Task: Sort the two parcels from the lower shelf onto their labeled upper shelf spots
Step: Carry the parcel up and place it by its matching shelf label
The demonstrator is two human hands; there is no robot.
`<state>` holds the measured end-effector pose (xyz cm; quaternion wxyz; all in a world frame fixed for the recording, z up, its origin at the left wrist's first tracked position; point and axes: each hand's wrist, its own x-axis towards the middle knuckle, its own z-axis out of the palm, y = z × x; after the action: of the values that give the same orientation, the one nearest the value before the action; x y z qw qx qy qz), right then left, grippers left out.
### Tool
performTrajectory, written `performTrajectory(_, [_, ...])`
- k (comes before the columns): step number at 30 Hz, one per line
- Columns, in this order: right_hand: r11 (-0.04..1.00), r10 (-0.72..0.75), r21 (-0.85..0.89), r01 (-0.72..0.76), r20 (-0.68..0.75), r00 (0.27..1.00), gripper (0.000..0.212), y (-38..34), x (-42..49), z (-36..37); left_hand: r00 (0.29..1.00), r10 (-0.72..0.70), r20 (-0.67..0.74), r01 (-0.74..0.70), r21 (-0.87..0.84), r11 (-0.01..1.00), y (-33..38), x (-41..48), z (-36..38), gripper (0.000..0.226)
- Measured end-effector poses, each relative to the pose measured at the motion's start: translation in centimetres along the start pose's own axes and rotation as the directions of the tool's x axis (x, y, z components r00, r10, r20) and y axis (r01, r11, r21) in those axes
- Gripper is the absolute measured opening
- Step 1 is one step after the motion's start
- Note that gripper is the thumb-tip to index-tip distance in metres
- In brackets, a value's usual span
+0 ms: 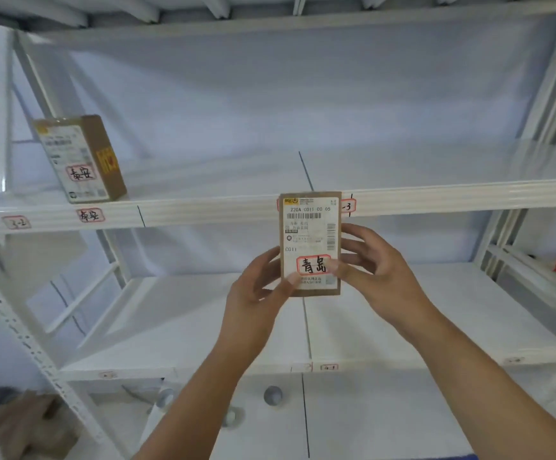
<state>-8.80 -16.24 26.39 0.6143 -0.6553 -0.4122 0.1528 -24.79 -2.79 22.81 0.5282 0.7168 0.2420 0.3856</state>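
Held parcel (309, 244): flat brown cardboard, white label, centre frame.
Hands: left hand (263, 283) and right hand (374, 260) both grip it.
Second parcel (80, 159): cardboard box, upper left, on upper shelf (435, 197).

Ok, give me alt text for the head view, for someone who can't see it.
Both hands, left hand and right hand, hold a small labelled parcel upright before the upper shelf edge. A second parcel already stands on that shelf, far left.
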Motion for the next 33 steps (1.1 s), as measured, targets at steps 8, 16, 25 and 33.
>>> performTrajectory(8, [0.990, -0.140, 0.011, 0.139, 0.002, 0.990, 0.062, -5.5, 9.0, 0.5, 0.976, 0.211, -0.051, -0.198, 0.181, 0.963, 6.1, 8.5, -2.1, 0.048])
performTrajectory(16, [0.981, -0.132, -0.139, 0.136, 0.041, 0.990, 0.063, -6.8, 15.8, 1.3, 0.992, 0.124, 0.033, -0.128, 0.338, 0.932, 7.4, 15.2, -2.5, 0.057])
performTrajectory(25, [0.985, -0.075, -0.154, 0.081, 0.047, 0.996, 0.064, -5.5, 18.3, 1.3, 0.996, 0.089, 0.022, -0.089, 0.439, 0.894, 7.0, 17.6, -2.2, 0.060])
performTrajectory(33, [0.993, -0.033, -0.109, 0.040, 0.069, 0.997, 0.063, -4.4, 18.8, 0.8, 0.998, 0.039, 0.048, -0.058, 0.533, 0.844, 6.1, 18.6, -2.4, 0.081])
